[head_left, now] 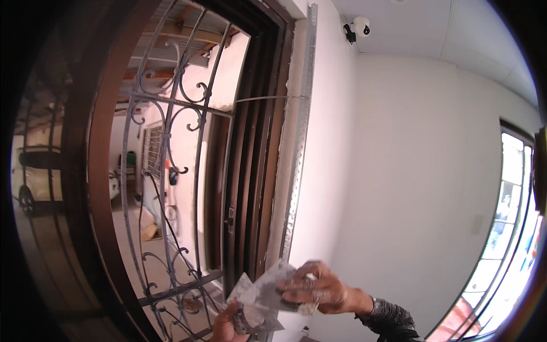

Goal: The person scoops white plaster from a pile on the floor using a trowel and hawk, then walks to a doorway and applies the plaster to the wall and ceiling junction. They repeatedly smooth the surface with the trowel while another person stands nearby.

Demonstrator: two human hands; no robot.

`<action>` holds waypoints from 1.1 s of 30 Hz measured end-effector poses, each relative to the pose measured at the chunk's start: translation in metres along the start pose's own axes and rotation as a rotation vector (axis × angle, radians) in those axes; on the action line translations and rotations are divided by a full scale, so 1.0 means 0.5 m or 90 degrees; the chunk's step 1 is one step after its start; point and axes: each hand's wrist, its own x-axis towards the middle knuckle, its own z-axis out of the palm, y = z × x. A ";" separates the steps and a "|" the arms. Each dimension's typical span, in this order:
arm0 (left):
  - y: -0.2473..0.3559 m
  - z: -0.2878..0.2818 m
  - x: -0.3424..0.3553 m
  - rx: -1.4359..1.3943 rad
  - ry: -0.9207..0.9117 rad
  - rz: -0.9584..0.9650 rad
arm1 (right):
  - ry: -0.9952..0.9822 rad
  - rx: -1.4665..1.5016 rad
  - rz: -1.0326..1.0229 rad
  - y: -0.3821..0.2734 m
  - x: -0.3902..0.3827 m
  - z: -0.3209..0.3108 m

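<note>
At the bottom centre, my right hand [322, 290] has its fingers closed on a wide, metallic putty knife [270, 285], smudged grey, its blade angled leftward. My left hand [227, 322] grips a second putty knife [244, 290] with a spattered blade, just beneath and left of the first. The two blades overlap; whether they touch I cannot tell. Beyond them runs a perforated metal corner bead [299, 171] up the edge of the wall beside the dark window frame [256, 142].
An iron scrollwork grille [165, 137] fills the opening at left, with dark glass [45, 239] beside it. A white camera [360, 27] hangs high on the white wall [404, 182]. A bright barred window [507, 216] is at right.
</note>
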 end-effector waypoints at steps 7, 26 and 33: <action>-0.129 0.056 -0.008 0.115 0.112 -0.039 | 0.117 0.285 -0.005 0.016 -0.185 0.027; -0.409 0.188 -0.023 0.324 0.278 0.034 | 0.081 0.377 -0.087 0.031 -0.410 -0.061; -0.379 0.181 -0.026 0.595 0.246 0.145 | 0.042 0.212 0.061 0.080 -0.499 -0.048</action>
